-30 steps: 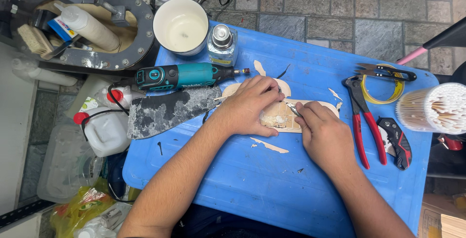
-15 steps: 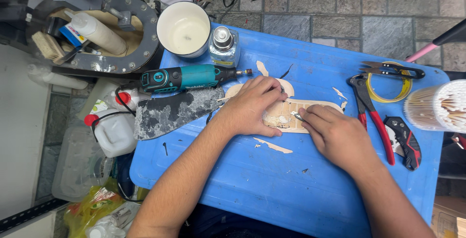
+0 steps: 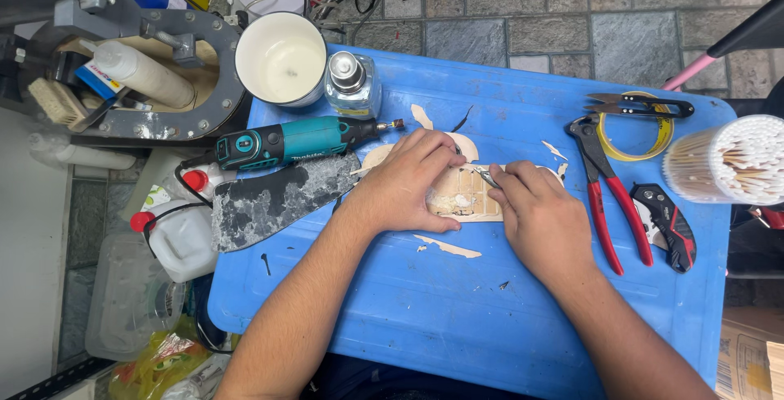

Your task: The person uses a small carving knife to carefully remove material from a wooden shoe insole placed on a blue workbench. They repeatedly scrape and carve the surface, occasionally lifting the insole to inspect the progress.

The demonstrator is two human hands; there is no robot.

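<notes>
Mid-trim: left hand [image 3: 408, 184] flat, pinning pale gridded wooden piece [image 3: 465, 196]; right hand [image 3: 539, 216] closed on what looks like a small blade [image 3: 487, 178]; next, careful paring.

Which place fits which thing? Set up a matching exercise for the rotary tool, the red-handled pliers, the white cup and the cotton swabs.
1. rotary tool
2. red-handled pliers
3. white cup
4. cotton swabs

a. far right edge of the blue lid
b. back left corner, beside a small glass bottle
c. just behind the left hand
d. beyond the right hand, toward the right

Pairs: 1-c, 2-d, 3-b, 4-a
</notes>
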